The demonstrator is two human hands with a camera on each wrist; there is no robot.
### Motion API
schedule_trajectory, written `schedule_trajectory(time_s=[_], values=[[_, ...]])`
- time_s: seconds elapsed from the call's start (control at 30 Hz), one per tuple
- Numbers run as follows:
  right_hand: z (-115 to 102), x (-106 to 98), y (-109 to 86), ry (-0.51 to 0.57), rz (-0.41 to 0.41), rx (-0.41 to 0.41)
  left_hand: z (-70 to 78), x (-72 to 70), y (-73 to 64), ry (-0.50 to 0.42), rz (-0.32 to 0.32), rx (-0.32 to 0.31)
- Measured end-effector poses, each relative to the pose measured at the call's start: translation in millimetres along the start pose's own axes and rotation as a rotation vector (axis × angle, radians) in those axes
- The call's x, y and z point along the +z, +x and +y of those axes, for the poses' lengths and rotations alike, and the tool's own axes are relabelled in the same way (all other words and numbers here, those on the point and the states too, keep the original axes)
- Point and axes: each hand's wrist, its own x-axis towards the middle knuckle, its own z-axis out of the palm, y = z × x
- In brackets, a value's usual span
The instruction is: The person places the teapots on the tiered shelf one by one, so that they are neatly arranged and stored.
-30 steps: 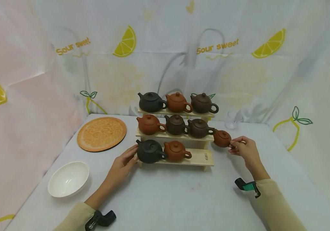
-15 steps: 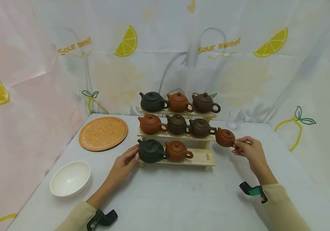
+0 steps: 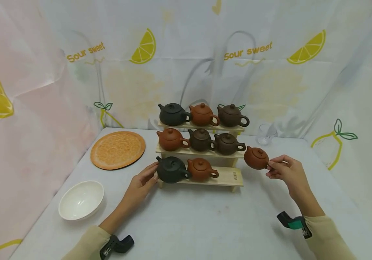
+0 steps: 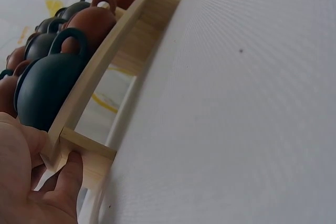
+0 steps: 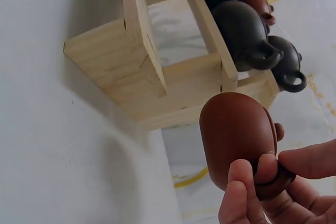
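Observation:
My right hand (image 3: 285, 169) pinches the handle of a small reddish-brown teapot (image 3: 256, 157) beside the right end of a three-tier wooden stand (image 3: 226, 176). In the right wrist view this teapot (image 5: 236, 135) hangs off the table, its handle between thumb and fingers. At the stand's lower left end, my left hand (image 3: 141, 182) grips the bottom shelf; the left wrist view shows the thumb (image 4: 71, 174) under the board's end. Near those fingers sits a dark green-black teapot (image 3: 171, 169), with a red-brown teapot (image 3: 200, 169) to its right on the bottom shelf.
Three teapots stand on the top tier, among them a brown one (image 3: 231, 115), and three on the middle tier, including a red-brown one (image 3: 171, 139). A white bowl (image 3: 81, 200) and round orange mat (image 3: 117, 150) lie left. A clear glass (image 3: 266, 134) stands back right.
My right hand has drawn the small teapot a little to the right, away from the stand, and its spout has tipped upward. My left hand keeps its place at the stand's end.

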Motion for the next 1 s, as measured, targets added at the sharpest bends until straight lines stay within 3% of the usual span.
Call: schedule_trajectory(time_s=[0.4, 1.0], values=[[-6.6, 2.0, -18.2, -0.04, -0.028, -0.023, -0.1, 1.7, -0.5, -0.003, 0.003, -0.016], [-11.3, 8.9, -35.4, -0.019, -0.083, -0.042, -0.1, 1.9, -0.7, 0.003, 0.009, -0.034]])
